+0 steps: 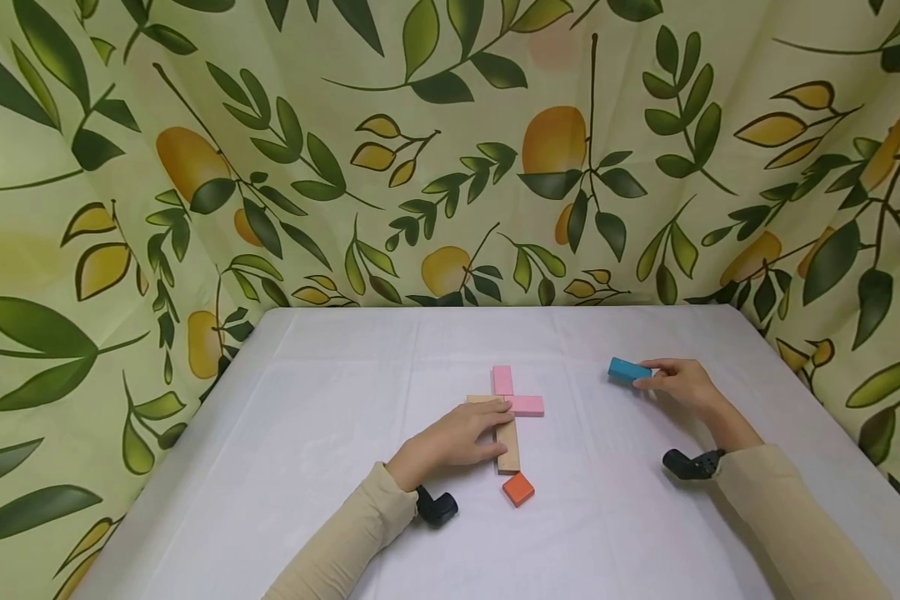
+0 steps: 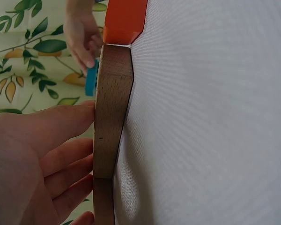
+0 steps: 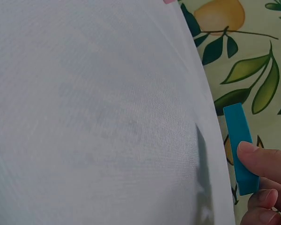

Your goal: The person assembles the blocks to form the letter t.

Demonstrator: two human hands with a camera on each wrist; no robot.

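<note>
My right hand (image 1: 686, 385) pinches a blue block (image 1: 628, 370) between thumb and fingers. In the right wrist view the blue block (image 3: 236, 124) is held clear of the cloth, its shadow on the white surface. My left hand (image 1: 453, 437) rests its fingertips and thumb on a long wooden block (image 1: 507, 454) and on another wooden block (image 1: 483, 398) that it partly covers. Two pink blocks, one upright in the head view (image 1: 502, 380) and one sideways (image 1: 527, 406), adjoin the wooden ones. An orange block (image 1: 518, 489) lies turned at the long block's near end.
A white cloth (image 1: 330, 433) covers the table. Behind and beside it hangs a leaf-and-fruit patterned curtain (image 1: 450, 167). Black devices are strapped at the left wrist (image 1: 438, 508) and right wrist (image 1: 692, 464).
</note>
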